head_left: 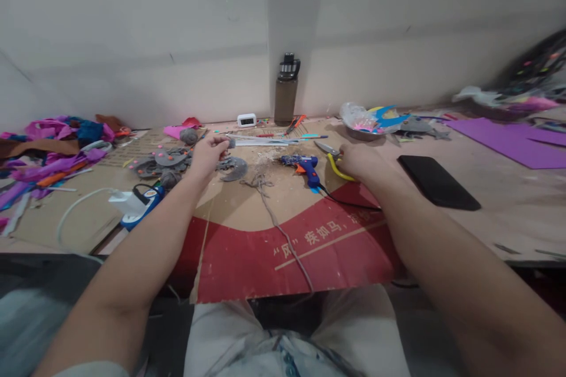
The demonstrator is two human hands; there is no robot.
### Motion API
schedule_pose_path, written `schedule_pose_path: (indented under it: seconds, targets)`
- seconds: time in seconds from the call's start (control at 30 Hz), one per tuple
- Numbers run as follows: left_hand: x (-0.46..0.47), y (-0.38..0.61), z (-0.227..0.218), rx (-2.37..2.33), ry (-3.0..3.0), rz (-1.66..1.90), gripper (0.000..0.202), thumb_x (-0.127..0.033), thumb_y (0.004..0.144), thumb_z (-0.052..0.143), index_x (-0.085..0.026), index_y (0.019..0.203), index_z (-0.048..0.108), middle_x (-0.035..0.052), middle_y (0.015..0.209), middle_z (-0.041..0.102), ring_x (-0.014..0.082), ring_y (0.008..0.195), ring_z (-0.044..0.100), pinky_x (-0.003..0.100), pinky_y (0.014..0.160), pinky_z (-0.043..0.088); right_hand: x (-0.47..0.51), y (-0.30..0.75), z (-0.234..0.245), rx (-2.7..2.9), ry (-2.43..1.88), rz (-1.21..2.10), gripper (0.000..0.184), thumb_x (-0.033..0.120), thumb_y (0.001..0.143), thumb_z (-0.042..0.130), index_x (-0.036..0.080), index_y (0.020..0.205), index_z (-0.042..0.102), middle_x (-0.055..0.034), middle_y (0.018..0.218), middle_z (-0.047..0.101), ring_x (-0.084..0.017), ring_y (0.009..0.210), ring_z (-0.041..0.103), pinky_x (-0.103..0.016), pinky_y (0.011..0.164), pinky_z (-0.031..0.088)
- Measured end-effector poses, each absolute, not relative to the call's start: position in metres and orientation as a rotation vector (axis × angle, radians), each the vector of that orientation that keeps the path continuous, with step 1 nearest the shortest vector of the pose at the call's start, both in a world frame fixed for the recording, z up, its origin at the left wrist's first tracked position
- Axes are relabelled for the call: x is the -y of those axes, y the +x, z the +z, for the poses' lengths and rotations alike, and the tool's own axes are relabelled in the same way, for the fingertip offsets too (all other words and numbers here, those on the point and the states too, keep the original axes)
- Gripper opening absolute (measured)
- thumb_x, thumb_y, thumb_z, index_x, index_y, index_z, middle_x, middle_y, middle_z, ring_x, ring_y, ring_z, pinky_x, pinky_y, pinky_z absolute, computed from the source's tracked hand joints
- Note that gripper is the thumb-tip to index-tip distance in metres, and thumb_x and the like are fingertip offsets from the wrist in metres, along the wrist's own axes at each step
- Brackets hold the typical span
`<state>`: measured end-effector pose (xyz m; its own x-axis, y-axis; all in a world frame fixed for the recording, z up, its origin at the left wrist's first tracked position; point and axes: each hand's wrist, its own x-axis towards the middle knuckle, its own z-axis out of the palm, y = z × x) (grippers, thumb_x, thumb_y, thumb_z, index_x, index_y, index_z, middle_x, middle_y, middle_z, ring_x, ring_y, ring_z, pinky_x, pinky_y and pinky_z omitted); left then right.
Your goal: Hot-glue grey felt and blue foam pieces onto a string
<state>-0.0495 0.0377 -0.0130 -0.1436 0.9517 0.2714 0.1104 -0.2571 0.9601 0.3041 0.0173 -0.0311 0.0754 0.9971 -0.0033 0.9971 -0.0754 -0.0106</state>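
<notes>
My left hand (211,156) is closed in a pinch, with a small grey piece of felt or yarn (232,143) at its fingertips. Below it lies a grey crescent-shaped cutout (236,169). My right hand (357,161) is closed around the scissors (339,168), whose yellow handle shows beside it and whose blades point to the back left. Its fingertips are partly hidden. Between my hands rests a blue glue gun (305,166), nozzle to the left. A grey yarn strand (283,230) runs from a small tangle down over the cardboard sheet (247,265).
Grey cutouts with pink dots (161,159) and a power strip (144,209) lie at left. A bottle (286,94) and small clock (246,121) stand at the wall. A bowl (365,134), phone (437,182) and purple sheet (499,142) are at right.
</notes>
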Motion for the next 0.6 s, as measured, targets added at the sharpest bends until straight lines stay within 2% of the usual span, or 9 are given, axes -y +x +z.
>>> schedule_pose_path:
  seconds: [0.17, 0.33, 0.43, 0.6]
  targets:
    - [-0.045, -0.063, -0.008, -1.275, 1.136, 1.559, 0.005, -0.01, 0.071, 0.06, -0.013, 0.075, 0.059, -0.0035, 0.057, 0.052, 0.0041, 0.042, 0.042, 0.015, 0.04, 0.031, -0.015, 0.303, -0.029, 2.157, -2.342, -0.07, 0.04, 0.033, 0.086, 0.042, 0.009, 0.108, 0.064, -0.0244, 0.103, 0.067, -0.034, 0.096, 0.065, -0.037, 0.072, 0.046]
    - [-0.049, -0.069, -0.011, -1.327, 1.129, 1.482, 0.008, -0.005, 0.071, 0.059, -0.013, 0.07, 0.056, -0.0037, 0.052, 0.049, 0.0053, 0.043, 0.044, 0.016, 0.045, 0.038, -0.008, 0.298, -0.024, 2.087, -2.232, -0.144, 0.04, 0.041, 0.089, 0.043, 0.012, 0.101, 0.067, -0.0226, 0.099, 0.068, -0.031, 0.094, 0.065, -0.037, 0.074, 0.045]
    - [-0.049, -0.072, -0.014, -1.345, 1.182, 1.383, 0.009, -0.006, 0.07, 0.061, -0.013, 0.066, 0.057, -0.0013, 0.053, 0.053, 0.0072, 0.046, 0.048, 0.019, 0.048, 0.041, -0.005, 0.294, -0.021, 2.042, -2.09, -0.196, 0.039, 0.041, 0.091, 0.042, 0.013, 0.102, 0.067, -0.0205, 0.1, 0.069, -0.03, 0.091, 0.065, -0.036, 0.074, 0.044]
    - [-0.048, -0.077, -0.015, -1.373, 1.426, 1.168, 0.006, -0.008, 0.068, 0.067, -0.013, 0.071, 0.064, 0.0015, 0.061, 0.061, 0.0075, 0.051, 0.05, 0.017, 0.046, 0.034, -0.002, 0.28, -0.02, 1.983, -1.85, -0.204, 0.034, 0.04, 0.088, 0.046, 0.017, 0.098, 0.069, -0.0131, 0.095, 0.071, -0.025, 0.083, 0.065, -0.033, 0.071, 0.045]
